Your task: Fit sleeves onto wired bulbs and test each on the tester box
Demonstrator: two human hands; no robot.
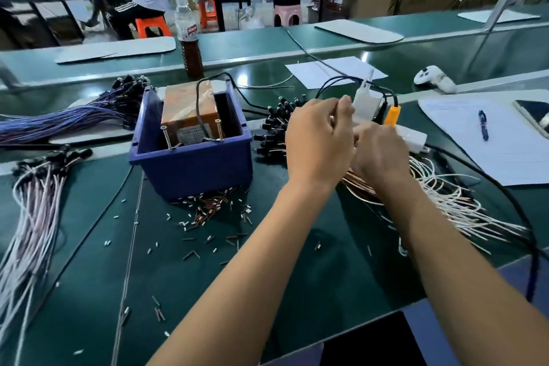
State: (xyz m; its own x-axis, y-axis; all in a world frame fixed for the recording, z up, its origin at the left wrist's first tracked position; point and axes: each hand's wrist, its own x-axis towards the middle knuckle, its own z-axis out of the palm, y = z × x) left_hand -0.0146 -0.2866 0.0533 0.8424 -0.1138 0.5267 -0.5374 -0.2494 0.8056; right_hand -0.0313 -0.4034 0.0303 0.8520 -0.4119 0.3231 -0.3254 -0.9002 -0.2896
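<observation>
Presently, at far left, two bundles of finished wired bulbs lie apart on the green table [89, 276]: a purple-wired bundle with black heads [68, 116] further back and a pale-wired bundle [32, 205] nearer, presumably sorted clear of the work.

Next stands the blue plastic bin [190, 166] holding an orange-brown tester box [187, 110] with two upright screw contacts at its near edge, seemingly placed within reach for testing. Small loose tubular sleeves [208, 211] are scattered in front of the bin.

Centre-right, the left hand [318, 140] is raised, its fingers curled together as if pinching something small; what they clamp cannot be made out. The right hand [383, 154] sits touching it, fingers hidden, state undeterminable.

Beneath both lies the pile of unsleeved white-wired bulbs with black heads [445, 196], evidently the working stock. A white sheet with a blue pen [483, 125] lies rightmost.
</observation>
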